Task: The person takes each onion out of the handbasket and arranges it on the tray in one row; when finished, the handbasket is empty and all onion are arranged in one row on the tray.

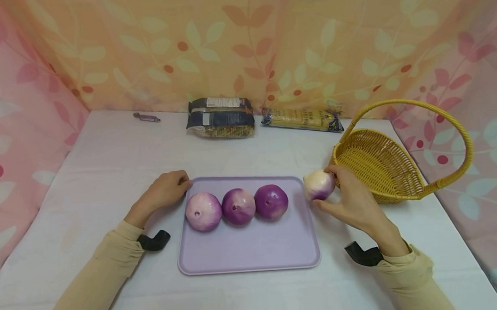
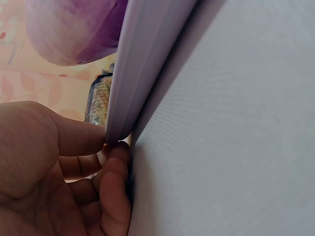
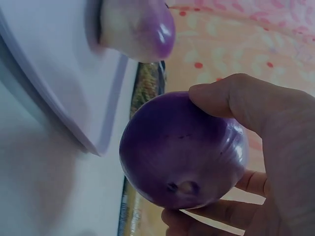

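Three purple onions stand in a row on a lilac tray (image 1: 248, 254): a pale one (image 1: 203, 211) at the left, a darker one (image 1: 238, 206) in the middle and another (image 1: 271, 202) at the right. At the tray's far left corner, my left hand (image 1: 164, 192) pinches the rim, thumb on the edge and fingers curled below it in the left wrist view. My right hand (image 1: 356, 201) grips a fourth, white-and-purple onion (image 1: 319, 185) just off the tray's right side. The right wrist view shows that onion's purple end (image 3: 182, 147) between thumb and fingers.
A yellow wicker basket (image 1: 378, 161) with a tall handle stands right of the right hand, its inside bare. Along the back lie a dark-labelled food packet (image 1: 220, 119), a long yellow packet (image 1: 303, 119) and a small wrapped item (image 1: 147, 117). Patterned curtains enclose the white table.
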`<state>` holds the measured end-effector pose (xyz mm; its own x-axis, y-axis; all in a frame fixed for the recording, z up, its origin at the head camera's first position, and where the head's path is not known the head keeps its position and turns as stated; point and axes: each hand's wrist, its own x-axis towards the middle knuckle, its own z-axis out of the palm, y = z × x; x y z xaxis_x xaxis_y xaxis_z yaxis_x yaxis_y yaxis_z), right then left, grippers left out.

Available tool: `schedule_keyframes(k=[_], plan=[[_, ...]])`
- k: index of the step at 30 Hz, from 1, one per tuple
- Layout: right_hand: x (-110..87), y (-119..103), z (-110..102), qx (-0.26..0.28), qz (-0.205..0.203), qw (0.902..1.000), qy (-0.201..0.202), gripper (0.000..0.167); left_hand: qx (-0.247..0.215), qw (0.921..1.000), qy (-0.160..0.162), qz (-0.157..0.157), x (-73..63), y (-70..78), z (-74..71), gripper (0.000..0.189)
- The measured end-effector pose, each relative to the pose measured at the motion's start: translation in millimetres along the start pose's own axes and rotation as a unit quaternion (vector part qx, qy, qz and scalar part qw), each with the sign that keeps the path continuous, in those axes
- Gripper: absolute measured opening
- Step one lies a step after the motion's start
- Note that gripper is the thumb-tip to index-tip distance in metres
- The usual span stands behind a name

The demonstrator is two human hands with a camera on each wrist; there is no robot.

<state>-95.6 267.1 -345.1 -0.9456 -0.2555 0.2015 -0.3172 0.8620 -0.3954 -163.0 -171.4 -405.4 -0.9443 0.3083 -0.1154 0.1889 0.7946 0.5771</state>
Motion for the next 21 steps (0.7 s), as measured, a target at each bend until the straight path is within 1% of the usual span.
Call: schedule_keyframes(k=[5,7,14,19,21], plan=[[-2.8,2,13,0.022,0.009,0.9994,-0.025,0.076,0.002,1.0,-0.002,-0.002,-0.1,0.8,-0.5,0.016],[-3.7,2,16,0.022,0.007,0.9992,-0.034,0.076,0.002,1.0,-0.003,-0.003,-0.2,1.0,-0.6,0.016],[-5.6,-2,20,-0.016,-0.021,0.9985,-0.048,0.069,0.001,1.0,-0.004,-0.005,-0.8,1.3,-0.7,0.016],[-4.7,-3,21,-0.035,-0.048,0.9967,-0.055,0.076,0.0,1.0,-0.004,-0.004,-1.0,1.9,-1.0,0.017],[-4.1,-4,22,-0.036,-0.052,0.9966,-0.053,0.078,0.0,1.0,-0.004,-0.004,-0.9,2.1,-1.0,0.017]])
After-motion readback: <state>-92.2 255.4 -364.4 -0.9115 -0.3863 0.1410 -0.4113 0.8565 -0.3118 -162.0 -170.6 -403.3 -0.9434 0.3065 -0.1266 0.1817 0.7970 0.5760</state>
